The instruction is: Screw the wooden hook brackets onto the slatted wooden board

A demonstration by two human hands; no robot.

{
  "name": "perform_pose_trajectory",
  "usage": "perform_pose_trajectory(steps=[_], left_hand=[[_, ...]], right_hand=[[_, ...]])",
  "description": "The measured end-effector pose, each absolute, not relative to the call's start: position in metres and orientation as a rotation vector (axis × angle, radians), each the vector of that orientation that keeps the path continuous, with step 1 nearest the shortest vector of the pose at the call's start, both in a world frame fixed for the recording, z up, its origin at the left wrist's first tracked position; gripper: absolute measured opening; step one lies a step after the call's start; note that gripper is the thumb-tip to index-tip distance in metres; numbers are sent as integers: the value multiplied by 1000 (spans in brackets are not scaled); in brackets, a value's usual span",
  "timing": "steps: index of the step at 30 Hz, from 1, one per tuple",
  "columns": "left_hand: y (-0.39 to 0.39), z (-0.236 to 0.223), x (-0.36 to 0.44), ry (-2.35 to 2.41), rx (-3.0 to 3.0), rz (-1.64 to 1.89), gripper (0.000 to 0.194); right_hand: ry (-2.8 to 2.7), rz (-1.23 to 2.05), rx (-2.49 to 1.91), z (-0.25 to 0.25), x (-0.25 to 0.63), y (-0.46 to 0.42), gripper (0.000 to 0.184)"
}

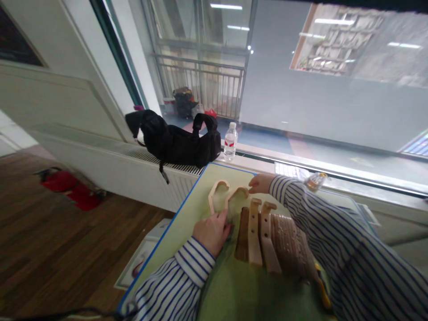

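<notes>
Two pale curved wooden pieces lie at the far left of the green table: a hook-shaped one (212, 195) and another curved piece (235, 193) to its right. My left hand (211, 232) is closed on the lower end of the right-hand piece. At the tip of that same piece's curve, my right hand (262, 183) has its fingertips pinched. Nearer me, two pale wooden strips with dark holes, a left one (254, 234) and a right one (269, 240), stand by a row of brown wooden slats (290, 236).
The green table (187, 223) has a blue edge. A yellow-handled tool (323, 285) lies at its near right. Along the window sill are a black bag (183, 145), a water bottle (230, 142) and a clear plastic package (316, 181). A red fire extinguisher (72, 187) lies on the floor.
</notes>
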State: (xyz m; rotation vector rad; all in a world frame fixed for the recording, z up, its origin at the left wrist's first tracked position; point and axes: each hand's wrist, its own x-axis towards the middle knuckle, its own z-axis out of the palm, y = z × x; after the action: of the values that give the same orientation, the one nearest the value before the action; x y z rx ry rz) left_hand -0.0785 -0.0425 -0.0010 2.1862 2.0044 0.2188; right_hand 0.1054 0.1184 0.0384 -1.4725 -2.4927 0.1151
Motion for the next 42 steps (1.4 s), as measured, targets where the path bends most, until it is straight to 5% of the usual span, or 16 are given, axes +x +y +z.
perform_pose_trajectory(steps=[6,15,24,42], left_hand=[[-38,-7,-78,1997,2180,236,31],[-37,-2,-81,2029,2089,464,31],[-45,7,-90,1676,1503,1218,44],[-99,56,-35,1327,1610,1193,39]], right_hand=[[-2899,578,-1423,29,102,128,32],[-2841,751,-1382,53,96,130,34],[-2506,567,-1065,98,100,101,44],[-2315,-147,-1005,150,152,15,28]])
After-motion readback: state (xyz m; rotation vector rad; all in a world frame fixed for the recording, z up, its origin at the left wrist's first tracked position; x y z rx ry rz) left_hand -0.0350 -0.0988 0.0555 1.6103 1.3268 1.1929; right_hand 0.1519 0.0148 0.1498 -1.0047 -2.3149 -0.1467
